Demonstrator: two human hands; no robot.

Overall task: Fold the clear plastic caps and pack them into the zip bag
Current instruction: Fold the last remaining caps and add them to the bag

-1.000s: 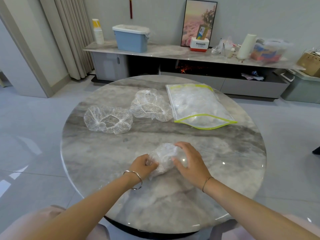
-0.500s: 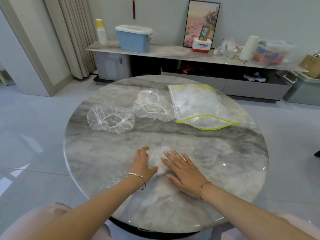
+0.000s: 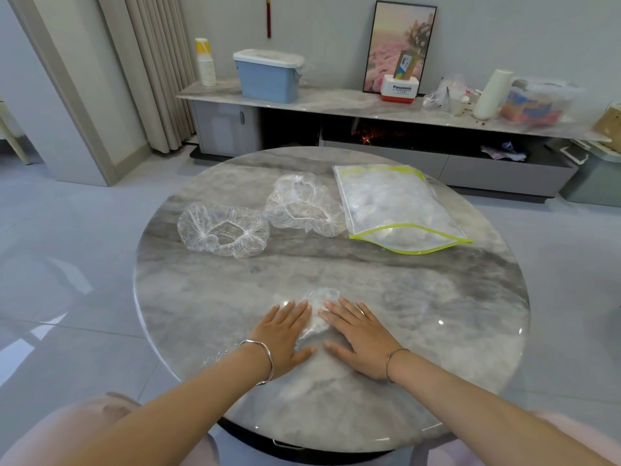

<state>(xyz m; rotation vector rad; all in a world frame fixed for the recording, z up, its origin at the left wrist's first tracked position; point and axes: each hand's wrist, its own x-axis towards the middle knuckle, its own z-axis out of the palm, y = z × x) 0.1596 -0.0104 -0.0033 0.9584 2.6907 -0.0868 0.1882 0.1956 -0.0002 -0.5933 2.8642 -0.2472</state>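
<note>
The round marble table [image 3: 437, 314] carries everything the job needs. On its far right lies the zip bag [image 3: 396, 206], flat, with its yellow-green zip edge turned toward the near side. That edge looks slightly parted, so the mouth seems open. Pale crumpled bundles show through the clear plastic; they are probably caps already folded and packed, though how many cannot be counted.

Just left of the bag, touching or nearly touching its side, sits one open cap [image 3: 302, 205], puffed up and not yet folded. Farther left, a little apart from it, lies a second open cap [image 3: 223, 228], its elastic ring facing up, also untouched.

Near the front edge of the table both hands lie flat, side by side. The left hand [image 3: 282, 334] has its fingers straight and spread, palm down. The right hand [image 3: 359, 334] is the same, fingers extended and pressing down. Neither grips anything.

Between and partly under their fingertips is the folded cap [image 3: 319, 307], squeezed into a small bundle and being pressed flat against the marble.

By this look the task is partly done: some caps are bagged and one is folded but not packed. Two more caps remain to fold and pack, and the bag needs closing last.
</note>
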